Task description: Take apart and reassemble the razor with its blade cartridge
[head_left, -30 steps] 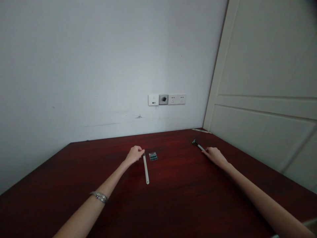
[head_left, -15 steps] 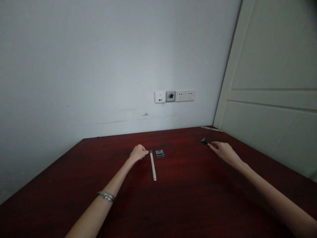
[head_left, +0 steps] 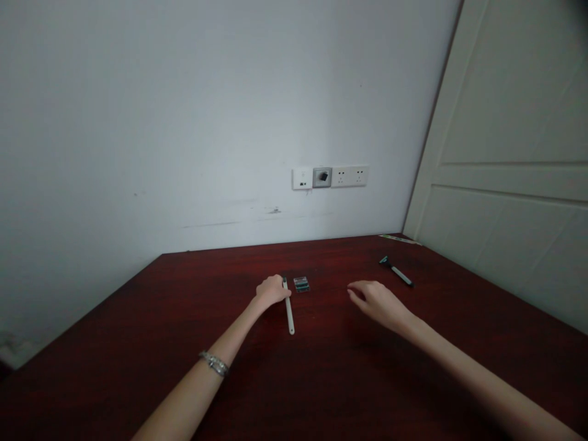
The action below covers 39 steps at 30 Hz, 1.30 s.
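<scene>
My left hand (head_left: pixel 272 290) is closed at the upper part of a white toothbrush (head_left: pixel 289 317), its thumb lying across the handle just below the dark head. The toothbrush lies on the dark red table, its holed end pointing towards me. Just right of its head sits a small clear pack with dark, teal-tinted pieces (head_left: pixel 301 284), which look like razor cartridges. Over the table to the right, my right hand (head_left: pixel 374 300) holds nothing; its fingers are bent, with a gap between thumb and forefinger. Beyond it lies a razor (head_left: pixel 399 272) with a grey-and-black handle, untouched.
The dark red table (head_left: pixel 294 386) meets a white wall at the back. Wall sockets (head_left: pixel 349 176) are above it. A pale panelled door or cabinet (head_left: pixel 505 214) borders the right side. A thin printed strip (head_left: pixel 400 239) lies in the far right corner.
My right hand has let go of the razor and moved left and towards me, leaving it on the table. My left hand has shifted right, onto the toothbrush. The view has turned slightly left.
</scene>
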Motion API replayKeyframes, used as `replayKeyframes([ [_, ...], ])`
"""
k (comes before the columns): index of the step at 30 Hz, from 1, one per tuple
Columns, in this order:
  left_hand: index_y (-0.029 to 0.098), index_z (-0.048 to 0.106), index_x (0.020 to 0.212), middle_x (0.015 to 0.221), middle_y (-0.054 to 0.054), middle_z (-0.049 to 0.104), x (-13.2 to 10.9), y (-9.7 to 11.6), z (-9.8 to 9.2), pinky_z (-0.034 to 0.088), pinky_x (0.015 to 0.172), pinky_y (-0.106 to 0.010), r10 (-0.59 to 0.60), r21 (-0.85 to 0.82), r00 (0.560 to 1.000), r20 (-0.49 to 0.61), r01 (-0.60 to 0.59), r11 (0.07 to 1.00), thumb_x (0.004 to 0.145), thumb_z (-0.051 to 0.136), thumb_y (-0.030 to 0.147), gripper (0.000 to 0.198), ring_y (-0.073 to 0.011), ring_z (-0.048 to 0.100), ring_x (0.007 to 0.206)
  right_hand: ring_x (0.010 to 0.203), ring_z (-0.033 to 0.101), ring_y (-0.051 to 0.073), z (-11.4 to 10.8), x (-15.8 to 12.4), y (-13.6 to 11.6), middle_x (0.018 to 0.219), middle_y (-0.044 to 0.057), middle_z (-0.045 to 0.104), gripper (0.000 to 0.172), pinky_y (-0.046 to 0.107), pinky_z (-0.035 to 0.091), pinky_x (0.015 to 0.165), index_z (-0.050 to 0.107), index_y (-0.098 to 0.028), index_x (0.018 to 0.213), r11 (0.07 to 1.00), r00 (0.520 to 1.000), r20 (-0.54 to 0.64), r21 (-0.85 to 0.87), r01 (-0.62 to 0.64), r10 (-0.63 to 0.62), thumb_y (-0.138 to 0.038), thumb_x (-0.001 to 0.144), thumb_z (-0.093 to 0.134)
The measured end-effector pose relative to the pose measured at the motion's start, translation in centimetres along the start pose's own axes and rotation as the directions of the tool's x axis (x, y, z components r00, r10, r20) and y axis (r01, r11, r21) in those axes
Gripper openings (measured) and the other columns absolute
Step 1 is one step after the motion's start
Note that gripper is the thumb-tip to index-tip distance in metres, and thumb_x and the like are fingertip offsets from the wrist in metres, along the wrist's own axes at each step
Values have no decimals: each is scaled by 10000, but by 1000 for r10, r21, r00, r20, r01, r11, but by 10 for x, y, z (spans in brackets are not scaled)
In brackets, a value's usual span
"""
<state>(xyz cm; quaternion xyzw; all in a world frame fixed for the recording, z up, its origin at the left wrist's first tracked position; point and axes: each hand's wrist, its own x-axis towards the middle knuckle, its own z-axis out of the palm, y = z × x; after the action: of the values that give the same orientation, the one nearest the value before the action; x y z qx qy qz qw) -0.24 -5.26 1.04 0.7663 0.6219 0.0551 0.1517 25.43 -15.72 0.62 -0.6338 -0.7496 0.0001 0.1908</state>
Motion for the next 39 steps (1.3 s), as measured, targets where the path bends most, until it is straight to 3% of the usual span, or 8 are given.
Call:
replayKeyframes([
  [7, 179, 641, 858, 969, -149, 680, 0, 2, 3, 479, 674, -327, -18, 32, 999, 31, 17, 999, 641, 595, 348, 279, -305, 641, 923, 928, 632, 206, 2, -5, -27, 998, 110, 681, 336, 267, 423, 818, 667, -159, 985, 998, 998, 44, 27, 50, -51, -308, 891, 381],
  [15, 174, 646, 916, 980, -130, 684, 3, 0, 8, 473, 639, -256, -37, 15, 999, 16, 37, 999, 651, 619, 351, 319, -261, 647, 917, 956, 620, 209, 6, -4, -46, 991, 101, 679, 328, 276, 423, 827, 664, -174, 989, 996, 993, 84, 49, 75, -79, -305, 893, 379],
  [25, 135, 630, 946, 988, -167, 674, 9, -8, 15, 449, 625, -251, -13, 24, 1000, -24, 14, 1000, 665, 662, 358, 360, -267, 654, 889, 942, 621, 206, 11, 2, -84, 976, 108, 674, 316, 262, 415, 807, 656, -161, 957, 992, 972, 199, 39, 119, -124, -305, 899, 380],
  [32, 133, 632, 932, 1012, -164, 669, 5, -5, 13, 441, 635, -236, 3, 16, 1000, -31, -3, 1000, 676, 650, 306, 309, -251, 652, 893, 922, 630, 211, 13, 5, -94, 969, 111, 673, 327, 264, 419, 778, 649, -165, 956, 987, 968, 196, 9, 161, -159, -308, 904, 359],
  [39, 98, 664, 802, 822, -159, 690, 14, 2, 5, 394, 549, -230, 28, -61, 992, -125, -36, 997, 684, 622, 295, 233, -228, 658, 766, 863, 647, 244, 13, 15, -98, 908, 126, 679, 391, 300, 443, 728, 650, -155, 909, 991, 981, 152, -42, 125, -117, -400, 909, 345],
])
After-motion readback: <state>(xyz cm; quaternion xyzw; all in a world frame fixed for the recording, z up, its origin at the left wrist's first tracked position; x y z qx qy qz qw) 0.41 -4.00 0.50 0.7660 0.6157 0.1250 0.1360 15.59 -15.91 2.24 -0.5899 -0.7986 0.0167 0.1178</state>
